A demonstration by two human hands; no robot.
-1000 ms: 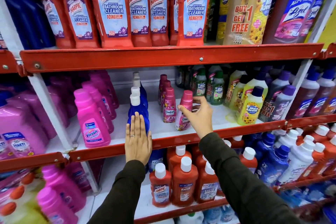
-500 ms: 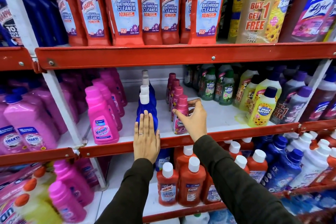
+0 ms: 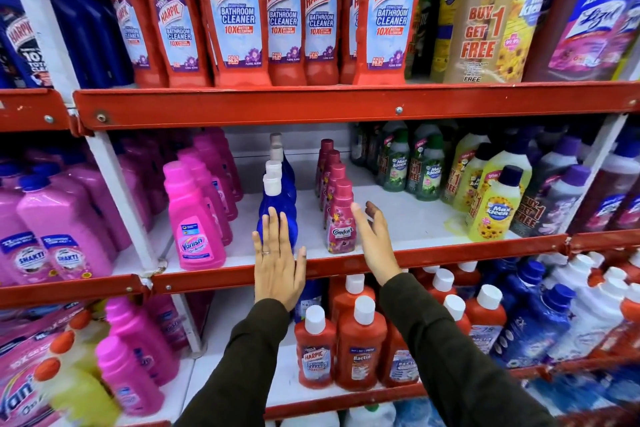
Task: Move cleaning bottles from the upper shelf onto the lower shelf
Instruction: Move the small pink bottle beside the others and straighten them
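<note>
Where half a second before my right hand (image 3: 375, 246) had been wrapped around the front pink softener bottle (image 3: 341, 218), it had let go and hung just to the right of it, fingers spread and holding nothing. That bottle stood upright at the head of its row on the middle shelf (image 3: 408, 218), near the centre of the frame. My left hand (image 3: 278, 263) had stayed where it was, flat with fingers straight and close together, the fingertips against the front blue bottle (image 3: 277, 208) and the palm over the shelf's red front rail (image 3: 450, 253), gripping nothing.

Behind both rows the white shelf board lay bare towards the back. On the top shelf, across the upper middle of the frame, stood red bathroom cleaner bottles (image 3: 235, 17). Pink stain remover bottles (image 3: 194, 225) lined the centre left, yellow and green floor cleaner bottles (image 3: 498, 204) the centre right. Below my wrists, small red bottles (image 3: 360, 343) with white caps crowded the lowest shelf.
</note>
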